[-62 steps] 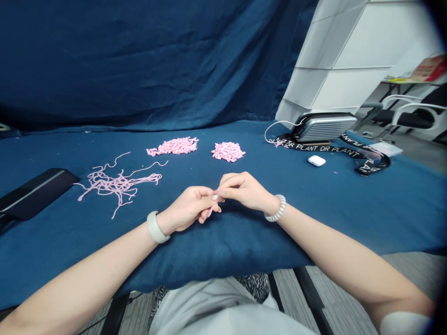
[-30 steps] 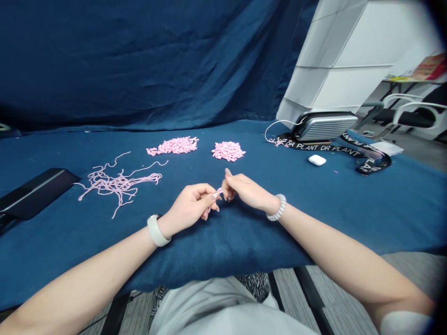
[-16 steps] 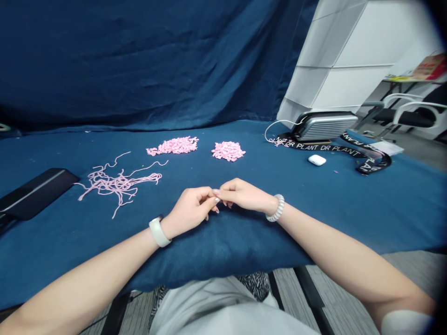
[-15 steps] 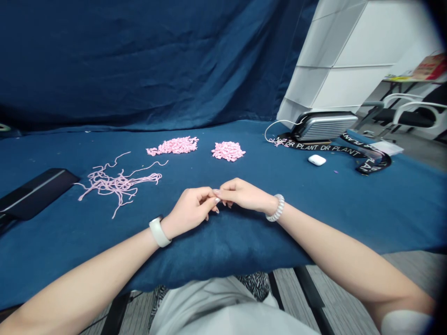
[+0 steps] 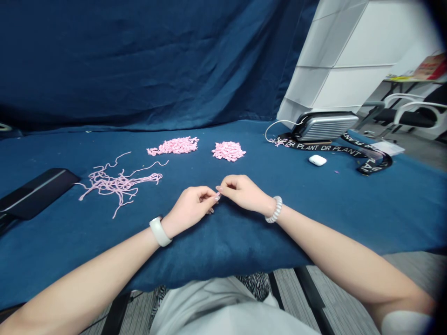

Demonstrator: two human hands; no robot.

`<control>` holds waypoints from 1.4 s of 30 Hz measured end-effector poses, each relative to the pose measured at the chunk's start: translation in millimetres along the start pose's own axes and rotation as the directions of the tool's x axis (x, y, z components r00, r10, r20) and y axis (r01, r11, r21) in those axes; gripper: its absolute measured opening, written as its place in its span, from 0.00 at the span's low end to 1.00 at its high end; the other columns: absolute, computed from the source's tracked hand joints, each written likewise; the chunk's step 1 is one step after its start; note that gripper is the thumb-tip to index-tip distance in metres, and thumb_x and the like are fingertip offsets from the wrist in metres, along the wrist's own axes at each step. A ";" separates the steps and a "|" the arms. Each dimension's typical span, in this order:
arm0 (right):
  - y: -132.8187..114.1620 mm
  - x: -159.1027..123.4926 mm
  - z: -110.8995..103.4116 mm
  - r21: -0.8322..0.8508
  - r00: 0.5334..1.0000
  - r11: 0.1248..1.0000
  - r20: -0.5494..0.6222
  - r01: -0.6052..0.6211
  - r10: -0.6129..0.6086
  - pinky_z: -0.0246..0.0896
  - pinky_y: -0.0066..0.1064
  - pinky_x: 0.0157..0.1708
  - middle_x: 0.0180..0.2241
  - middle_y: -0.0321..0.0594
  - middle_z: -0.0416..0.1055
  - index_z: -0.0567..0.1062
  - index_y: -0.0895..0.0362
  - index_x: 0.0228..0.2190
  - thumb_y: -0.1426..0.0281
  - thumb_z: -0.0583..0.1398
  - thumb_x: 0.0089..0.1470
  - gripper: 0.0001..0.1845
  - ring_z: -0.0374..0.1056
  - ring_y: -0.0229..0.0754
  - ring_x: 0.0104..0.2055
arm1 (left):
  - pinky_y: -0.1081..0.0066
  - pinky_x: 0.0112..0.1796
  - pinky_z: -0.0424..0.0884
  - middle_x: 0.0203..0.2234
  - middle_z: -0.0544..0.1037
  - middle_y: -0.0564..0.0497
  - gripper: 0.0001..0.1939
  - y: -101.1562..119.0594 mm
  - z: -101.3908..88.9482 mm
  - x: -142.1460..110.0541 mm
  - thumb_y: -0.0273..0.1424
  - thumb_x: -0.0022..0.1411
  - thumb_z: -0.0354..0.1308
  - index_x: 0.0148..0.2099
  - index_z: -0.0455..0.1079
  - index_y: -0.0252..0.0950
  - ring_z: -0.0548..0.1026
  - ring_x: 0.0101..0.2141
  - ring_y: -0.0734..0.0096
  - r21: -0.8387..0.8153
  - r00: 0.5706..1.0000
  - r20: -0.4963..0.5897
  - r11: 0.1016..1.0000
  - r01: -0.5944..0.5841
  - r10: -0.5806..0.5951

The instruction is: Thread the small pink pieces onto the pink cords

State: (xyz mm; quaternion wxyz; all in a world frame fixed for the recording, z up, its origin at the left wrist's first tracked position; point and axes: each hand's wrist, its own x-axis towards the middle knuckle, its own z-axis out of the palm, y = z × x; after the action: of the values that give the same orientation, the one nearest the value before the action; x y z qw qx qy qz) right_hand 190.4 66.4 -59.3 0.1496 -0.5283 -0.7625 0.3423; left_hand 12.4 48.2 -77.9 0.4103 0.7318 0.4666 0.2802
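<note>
My left hand (image 5: 190, 205), with a pale band at the wrist, is closed in a pinch above the near part of the table. Its thumb and forefinger grip a small pink yarn piece (image 5: 218, 195), mostly hidden by the fingertips. Pinching at the other end of that piece is my right hand (image 5: 248, 194), which wears a coiled bracelet. The fingertips of both hands almost meet. Beyond them lie two heaps of short pink pieces, a longer left heap (image 5: 178, 145) and a rounder right heap (image 5: 228, 151). Left of my hands spreads a tangle of pink yarn strands (image 5: 117, 182).
A dark flat object (image 5: 38, 193) sits at the table's left edge. On the right are a silver ribbed case (image 5: 328, 126) with a white cable, a black lettered strap (image 5: 323, 148) and a white earbud case (image 5: 317, 160). A blue cloth (image 5: 139, 65) hangs behind.
My right hand has shifted slightly up and away from my left, and its fingers have curled in. A bit of pink now shows between the fingertips.
</note>
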 end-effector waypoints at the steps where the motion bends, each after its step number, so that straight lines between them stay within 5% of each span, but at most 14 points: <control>1: -0.1 0.0 0.4 -0.011 0.999 0.999 -0.029 0.031 -0.031 0.36 0.07 0.29 0.29 0.34 0.63 0.70 0.67 0.30 0.51 0.45 0.50 0.30 0.45 0.09 0.26 | 0.77 0.26 0.67 0.21 0.73 0.52 0.14 -0.7 -0.1 0.1 0.40 0.59 0.52 0.32 0.69 0.33 0.73 0.23 0.74 -0.008 1.000 0.003 1.000 0.012 -0.012; 5: 0.1 -1.6 2.1 -0.045 0.979 0.988 -0.133 0.148 -0.153 0.35 0.07 0.32 0.31 0.35 0.63 0.71 0.66 0.29 0.52 0.45 0.51 0.30 0.44 0.09 0.28 | 0.74 0.28 0.67 0.22 0.74 0.50 0.15 -1.4 -2.0 1.3 0.40 0.59 0.52 0.31 0.70 0.33 0.72 0.24 0.72 0.074 0.999 -0.005 0.997 -0.032 0.033; 10: 1.4 -3.7 3.2 -0.077 0.957 0.975 -0.190 0.208 -0.219 0.35 0.08 0.33 0.32 0.36 0.63 0.71 0.66 0.29 0.53 0.44 0.53 0.29 0.44 0.09 0.29 | 0.70 0.40 0.66 0.36 0.74 0.46 0.12 -1.0 -4.0 3.8 0.36 0.59 0.53 0.30 0.70 0.33 0.72 0.37 0.69 0.109 0.976 -0.088 0.976 -0.189 0.198; 19: 0.5 -4.5 3.2 -0.107 0.969 0.981 -0.172 0.159 -0.176 0.37 0.06 0.35 0.33 0.33 0.63 0.72 0.61 0.31 0.53 0.43 0.53 0.28 0.46 0.08 0.30 | 0.67 0.48 0.63 0.44 0.70 0.44 0.12 1.9 -5.3 3.6 0.36 0.57 0.55 0.27 0.71 0.32 0.67 0.49 0.65 -0.016 0.994 -0.041 0.995 -0.099 0.098; 29: 6.2 -0.5 3.5 -0.103 0.947 0.981 -0.261 0.166 -0.187 0.36 0.09 0.34 0.30 0.36 0.63 0.71 0.67 0.28 0.50 0.42 0.52 0.33 0.45 0.09 0.28 | 0.72 0.36 0.69 0.28 0.77 0.48 0.13 5.1 -3.5 3.0 0.35 0.57 0.56 0.40 0.69 0.31 0.75 0.31 0.71 -0.260 0.997 -0.063 0.965 0.025 -0.043; 34: 6.9 0.9 2.1 -0.082 0.939 0.987 -0.307 0.135 -0.154 0.36 0.10 0.34 0.30 0.36 0.63 0.70 0.66 0.27 0.50 0.42 0.52 0.33 0.46 0.10 0.29 | 0.74 0.33 0.67 0.29 0.77 0.48 0.11 5.4 -4.8 2.0 0.36 0.55 0.58 0.34 0.68 0.30 0.74 0.30 0.72 -0.182 0.989 -0.144 0.983 0.013 -0.040; 42: 8.4 1.8 2.3 -0.061 0.925 0.986 -0.341 0.153 -0.164 0.36 0.09 0.34 0.30 0.37 0.63 0.71 0.67 0.27 0.50 0.43 0.52 0.33 0.46 0.10 0.29 | 0.72 0.36 0.66 0.33 0.77 0.51 0.11 2.4 -4.0 0.5 0.36 0.58 0.54 0.39 0.73 0.36 0.73 0.33 0.69 0.045 0.996 -0.050 0.997 -0.070 0.072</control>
State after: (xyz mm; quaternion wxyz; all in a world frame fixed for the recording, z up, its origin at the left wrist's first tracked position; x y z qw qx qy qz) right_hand 194.2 69.0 -66.9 0.2993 -0.5192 -0.7702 0.2183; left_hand 10.6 49.5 -73.8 0.3720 0.7493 0.4564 0.3032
